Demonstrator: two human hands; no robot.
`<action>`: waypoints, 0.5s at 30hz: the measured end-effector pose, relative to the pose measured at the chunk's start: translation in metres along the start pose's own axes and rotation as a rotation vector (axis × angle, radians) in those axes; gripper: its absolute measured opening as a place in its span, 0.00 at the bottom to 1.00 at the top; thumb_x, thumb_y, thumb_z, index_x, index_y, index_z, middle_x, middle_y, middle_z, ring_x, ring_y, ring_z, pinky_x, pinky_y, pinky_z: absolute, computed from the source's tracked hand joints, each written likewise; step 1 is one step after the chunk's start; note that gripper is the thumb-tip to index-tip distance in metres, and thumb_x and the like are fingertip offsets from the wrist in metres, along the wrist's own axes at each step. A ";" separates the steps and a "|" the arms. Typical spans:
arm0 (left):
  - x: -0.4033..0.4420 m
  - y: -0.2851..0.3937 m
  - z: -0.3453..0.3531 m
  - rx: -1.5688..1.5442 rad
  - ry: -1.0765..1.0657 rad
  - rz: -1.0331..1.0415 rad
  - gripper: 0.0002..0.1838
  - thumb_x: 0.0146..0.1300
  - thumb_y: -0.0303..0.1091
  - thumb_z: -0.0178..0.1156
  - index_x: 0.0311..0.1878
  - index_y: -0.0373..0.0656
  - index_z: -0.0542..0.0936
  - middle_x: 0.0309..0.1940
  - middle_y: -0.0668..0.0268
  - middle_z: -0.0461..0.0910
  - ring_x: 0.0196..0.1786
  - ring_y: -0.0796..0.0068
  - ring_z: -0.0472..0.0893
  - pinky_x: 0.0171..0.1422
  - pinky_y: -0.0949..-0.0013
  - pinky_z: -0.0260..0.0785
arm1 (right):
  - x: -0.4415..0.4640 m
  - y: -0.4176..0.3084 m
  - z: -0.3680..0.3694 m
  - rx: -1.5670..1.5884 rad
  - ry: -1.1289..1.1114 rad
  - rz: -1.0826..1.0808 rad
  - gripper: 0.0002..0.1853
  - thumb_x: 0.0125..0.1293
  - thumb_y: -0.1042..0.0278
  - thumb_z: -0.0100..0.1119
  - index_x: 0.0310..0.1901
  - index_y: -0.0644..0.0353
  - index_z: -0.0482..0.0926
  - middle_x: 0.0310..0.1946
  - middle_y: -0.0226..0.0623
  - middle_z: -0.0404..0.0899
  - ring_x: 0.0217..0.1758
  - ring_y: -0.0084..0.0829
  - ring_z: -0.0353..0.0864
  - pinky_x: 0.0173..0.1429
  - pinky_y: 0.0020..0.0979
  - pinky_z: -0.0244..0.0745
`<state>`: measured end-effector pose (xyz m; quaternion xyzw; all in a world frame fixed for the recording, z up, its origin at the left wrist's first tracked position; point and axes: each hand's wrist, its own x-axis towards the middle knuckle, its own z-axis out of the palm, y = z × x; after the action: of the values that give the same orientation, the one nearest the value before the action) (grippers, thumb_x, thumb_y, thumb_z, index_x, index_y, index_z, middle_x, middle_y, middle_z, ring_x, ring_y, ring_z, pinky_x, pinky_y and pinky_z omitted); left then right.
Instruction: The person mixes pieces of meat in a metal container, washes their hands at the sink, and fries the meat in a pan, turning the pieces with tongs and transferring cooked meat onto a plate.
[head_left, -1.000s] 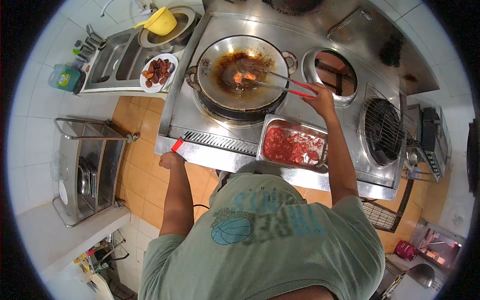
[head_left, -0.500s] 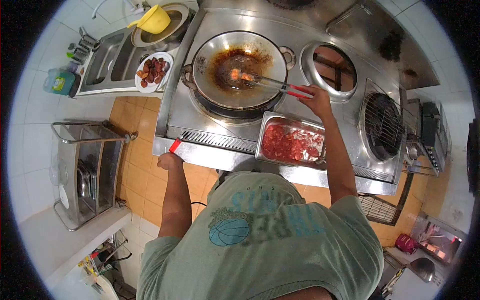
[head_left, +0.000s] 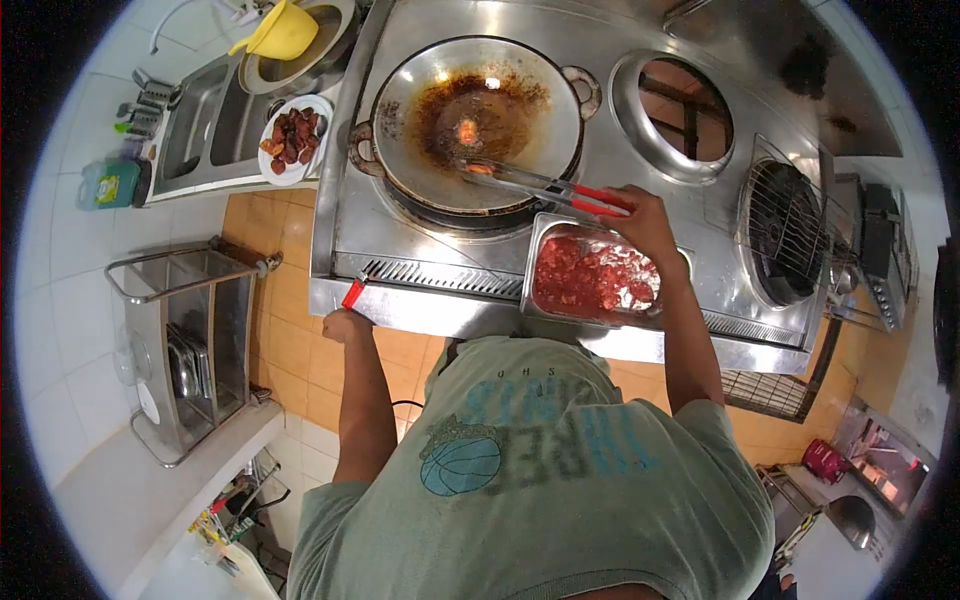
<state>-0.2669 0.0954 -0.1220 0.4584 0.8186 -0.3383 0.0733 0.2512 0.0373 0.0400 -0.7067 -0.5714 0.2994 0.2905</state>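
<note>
Red-handled tongs (head_left: 598,198) sit clasped in my right hand (head_left: 642,220) on the head feed. Their long axis runs from above the worktop (head_left: 350,235) leftward and slightly away, into the wok (head_left: 420,168). I see a nearer orange piece (head_left: 480,170) at the tips; I cannot tell if it is pinched. Farther orange piece (head_left: 467,132): just beyond, toward the wok's middle, my right hand nearer. My left hand (head_left: 345,326) curls near the worktop's front-left corner, its hold on the red handle (head_left: 353,292) unclear.
</note>
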 end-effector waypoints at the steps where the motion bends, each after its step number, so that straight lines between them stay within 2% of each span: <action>1: 0.008 -0.002 0.008 -0.004 -0.010 0.005 0.16 0.58 0.47 0.58 0.45 0.50 0.81 0.48 0.66 0.79 0.51 0.72 0.79 0.49 0.67 0.70 | -0.007 -0.003 -0.003 0.002 0.004 0.028 0.22 0.47 0.66 0.71 0.46 0.58 0.81 0.37 0.41 0.81 0.40 0.38 0.82 0.47 0.32 0.75; 3: 0.023 -0.003 0.026 -0.010 -0.032 0.019 0.16 0.58 0.47 0.58 0.44 0.51 0.81 0.48 0.68 0.80 0.50 0.73 0.79 0.48 0.68 0.71 | -0.015 -0.011 -0.006 0.005 0.004 0.046 0.21 0.47 0.66 0.71 0.46 0.58 0.81 0.37 0.42 0.81 0.40 0.38 0.82 0.46 0.33 0.76; 5: 0.024 -0.005 0.026 -0.797 -0.100 -0.339 0.15 0.58 0.49 0.58 0.43 0.53 0.82 0.47 0.70 0.80 0.49 0.75 0.80 0.47 0.71 0.72 | -0.019 -0.026 -0.002 0.025 0.002 0.037 0.22 0.47 0.67 0.71 0.46 0.58 0.81 0.37 0.41 0.81 0.39 0.38 0.82 0.45 0.33 0.76; 7: 0.012 -0.002 0.014 -0.735 -0.117 -0.347 0.14 0.58 0.49 0.58 0.41 0.54 0.82 0.45 0.72 0.81 0.47 0.77 0.81 0.45 0.74 0.73 | -0.021 -0.047 -0.002 -0.034 -0.005 -0.023 0.22 0.46 0.67 0.71 0.46 0.57 0.81 0.36 0.42 0.80 0.38 0.40 0.81 0.44 0.35 0.76; 9: -0.004 0.000 -0.005 0.177 -0.069 -0.004 0.13 0.58 0.50 0.58 0.39 0.55 0.83 0.43 0.74 0.82 0.46 0.78 0.81 0.44 0.76 0.73 | -0.025 -0.042 0.002 0.000 0.005 -0.006 0.23 0.46 0.70 0.71 0.47 0.60 0.80 0.37 0.41 0.80 0.38 0.36 0.81 0.44 0.31 0.75; 11: 0.027 -0.010 0.035 -0.006 -0.021 -0.042 0.12 0.57 0.49 0.59 0.38 0.56 0.83 0.41 0.74 0.83 0.45 0.78 0.82 0.44 0.76 0.73 | -0.028 -0.042 0.009 0.027 0.002 0.037 0.23 0.46 0.71 0.71 0.48 0.62 0.80 0.38 0.41 0.80 0.38 0.33 0.81 0.44 0.29 0.75; 13: 0.031 -0.013 0.038 -0.442 0.026 -0.190 0.13 0.57 0.44 0.57 0.39 0.48 0.81 0.41 0.68 0.82 0.44 0.73 0.82 0.43 0.71 0.75 | -0.027 -0.056 0.017 0.042 -0.023 0.097 0.24 0.46 0.71 0.71 0.48 0.62 0.80 0.38 0.42 0.80 0.38 0.33 0.81 0.46 0.29 0.75; 15: 0.029 -0.009 0.038 -1.131 0.087 -0.433 0.15 0.58 0.34 0.52 0.41 0.31 0.79 0.43 0.57 0.80 0.41 0.63 0.82 0.41 0.62 0.77 | -0.031 -0.058 0.024 0.073 0.005 0.141 0.24 0.47 0.69 0.71 0.49 0.61 0.80 0.38 0.42 0.80 0.38 0.34 0.81 0.47 0.30 0.75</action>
<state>-0.2974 0.0888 -0.1588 0.1848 0.9484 0.1609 0.2014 0.1911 0.0191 0.0710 -0.7350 -0.5082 0.3381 0.2954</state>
